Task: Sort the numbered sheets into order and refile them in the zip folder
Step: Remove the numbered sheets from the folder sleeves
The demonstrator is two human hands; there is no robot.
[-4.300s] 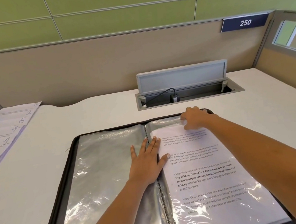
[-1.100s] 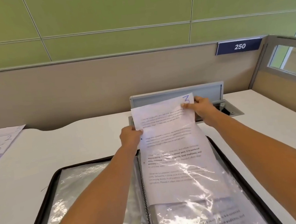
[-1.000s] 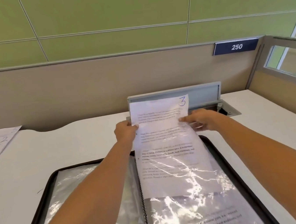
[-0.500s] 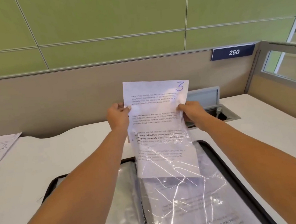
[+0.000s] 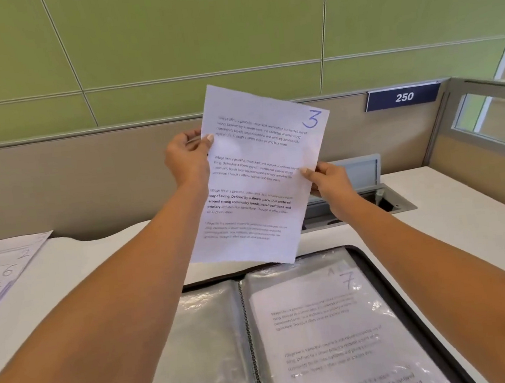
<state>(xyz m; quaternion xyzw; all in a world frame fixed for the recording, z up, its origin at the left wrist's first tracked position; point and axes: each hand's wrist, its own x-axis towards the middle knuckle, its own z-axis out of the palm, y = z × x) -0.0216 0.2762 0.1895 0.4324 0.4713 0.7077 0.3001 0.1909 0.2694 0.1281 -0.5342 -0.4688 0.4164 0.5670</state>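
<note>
Here we hold the sheet marked 3 (image 5: pixel 256 184) in the air at the centre of the frame, tilted a little clockwise, above the far edge of the open zip folder (image 5: pixel 396 301) and clear of it. Our left hand (image 5: pixel 187 160) pinches its left edge near the top, thumb on the printed face. Our right hand (image 5: pixel 331 183) pinches the right edge at about mid-height, so both hands are closed on the paper. It is a single leaf of office paper, and we judge it light and limp: it would droop or crease if held by one corner, so two opposite edges suit it well, with a soft pinch rather than a squeeze. The folder lies flat on the white desk (image 5: pixel 97 270) in the lower half of the frame. The plastic sleeve (image 5: pixel 326 370) on its right side holds the sheet marked 7 (image 5: pixel 329 314), readable through the glossy film. The left-hand sleeve (image 5: pixel 211 345), across the ring spine (image 5: pixel 252 347), shows no sheet that we can make out. That film looks slick and floppy, so a mouth would likely need opening before a sheet slides in. At the left edge of the frame, more loose sheets (image 5: pixel 1 274) lie fanned on the desk, showing 2, 6 and 4.
</note>
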